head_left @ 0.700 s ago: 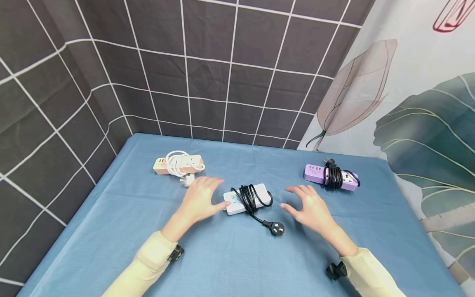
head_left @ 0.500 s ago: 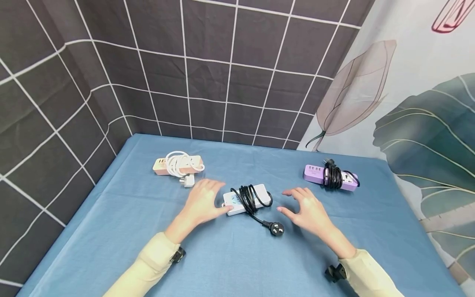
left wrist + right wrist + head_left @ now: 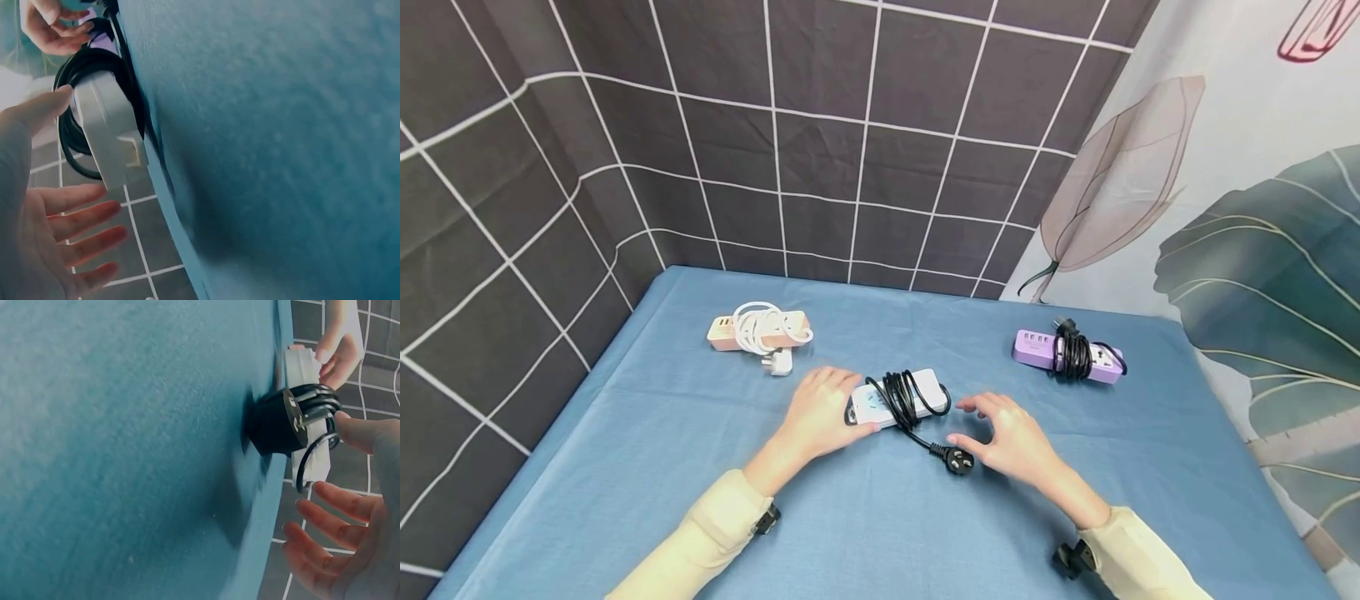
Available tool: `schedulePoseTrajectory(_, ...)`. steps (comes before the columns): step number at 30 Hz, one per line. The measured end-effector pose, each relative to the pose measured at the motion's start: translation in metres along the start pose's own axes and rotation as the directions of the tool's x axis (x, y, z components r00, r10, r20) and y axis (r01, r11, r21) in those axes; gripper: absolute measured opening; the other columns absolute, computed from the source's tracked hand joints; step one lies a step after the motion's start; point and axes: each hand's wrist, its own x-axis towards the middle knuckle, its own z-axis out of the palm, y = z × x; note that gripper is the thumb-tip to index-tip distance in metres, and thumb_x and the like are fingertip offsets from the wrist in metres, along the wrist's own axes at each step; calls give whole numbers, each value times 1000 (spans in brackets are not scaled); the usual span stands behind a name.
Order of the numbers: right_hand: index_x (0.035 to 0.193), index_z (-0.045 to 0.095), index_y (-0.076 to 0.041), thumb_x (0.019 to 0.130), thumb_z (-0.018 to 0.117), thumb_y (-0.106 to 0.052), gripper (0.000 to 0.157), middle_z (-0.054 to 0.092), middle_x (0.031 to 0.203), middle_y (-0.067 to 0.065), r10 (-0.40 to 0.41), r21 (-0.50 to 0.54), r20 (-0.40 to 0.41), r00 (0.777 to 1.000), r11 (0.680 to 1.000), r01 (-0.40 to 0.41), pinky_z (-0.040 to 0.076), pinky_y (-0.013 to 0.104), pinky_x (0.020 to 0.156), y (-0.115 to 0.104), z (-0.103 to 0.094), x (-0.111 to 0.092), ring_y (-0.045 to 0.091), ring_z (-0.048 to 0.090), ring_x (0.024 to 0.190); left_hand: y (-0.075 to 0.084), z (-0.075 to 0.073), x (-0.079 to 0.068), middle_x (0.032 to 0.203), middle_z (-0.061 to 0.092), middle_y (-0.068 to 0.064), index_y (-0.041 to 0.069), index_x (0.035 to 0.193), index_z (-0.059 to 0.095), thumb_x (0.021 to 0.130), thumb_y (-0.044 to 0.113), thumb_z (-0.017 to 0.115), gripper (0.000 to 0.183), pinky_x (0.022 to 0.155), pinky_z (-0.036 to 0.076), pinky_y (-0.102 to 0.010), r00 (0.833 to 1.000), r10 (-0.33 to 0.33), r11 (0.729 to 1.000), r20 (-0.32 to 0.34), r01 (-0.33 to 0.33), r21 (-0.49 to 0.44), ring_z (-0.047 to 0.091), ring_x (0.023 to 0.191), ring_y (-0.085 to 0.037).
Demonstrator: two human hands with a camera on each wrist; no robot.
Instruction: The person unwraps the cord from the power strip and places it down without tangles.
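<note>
A white power strip [image 3: 931,390] with a black cord [image 3: 898,398] wound round it lies mid-table, its black plug [image 3: 958,461] toward the front. My left hand [image 3: 822,415] stands at the strip's left end, thumb in front and fingers behind. In the left wrist view its fingers [image 3: 87,219] are spread and relaxed beside the strip's end [image 3: 112,134]. Off the strip's right end is my right hand [image 3: 1011,440], thumb and fingers apart, with nothing in it. The right wrist view has its fingers [image 3: 337,519] loosely bent near the strip [image 3: 303,469] and plug [image 3: 275,425].
Back left on the blue cloth [image 3: 880,525] lies a pink-and-cream power strip [image 3: 724,335] with a white cord. A purple power strip [image 3: 1033,350] with a black cord is at the back right. A dark gridded curtain [image 3: 820,158] hangs behind the table.
Both hands have moved inward, the left to the right and the right to the left and slightly nearer, closing in on the white power strip. The power strips lie where they were.
</note>
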Motion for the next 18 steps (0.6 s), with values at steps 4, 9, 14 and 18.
schedulePoseTrajectory(4,111,67,-12,76,77,-42,48,69,103,3,3,19,35,999,1000,-4,52,39,74,-3,2,-1,21,64,89,4,-1,1,116,67,-10,2,119,63,72,58,73,74,103,40,-45,999,38,997,12,-39,60,59,110,-27)
schedulePoseTrajectory(9,108,68,-13,77,76,-44,45,70,97,1,10,27,77,997,1000,-12,51,34,74,-4,5,-2,15,64,85,8,-2,3,113,68,-10,2,117,64,74,58,72,71,102,41,-44,999,38,993,36,-41,111,60,108,-27)
schedulePoseTrajectory(14,106,68,-16,78,74,-46,42,68,93,-3,23,39,124,992,999,-29,49,30,73,-6,8,-2,9,60,82,12,-3,5,108,70,-10,2,115,66,75,57,71,68,99,43,-42,998,29,989,57,-37,145,62,102,-26)
schedulePoseTrajectory(18,105,68,-18,79,73,-47,39,67,92,-6,35,58,157,987,997,-44,48,28,72,-8,7,-2,6,58,80,15,-2,6,102,71,-9,2,111,67,75,56,72,65,96,45,-41,998,14,987,66,-25,159,63,97,-25)
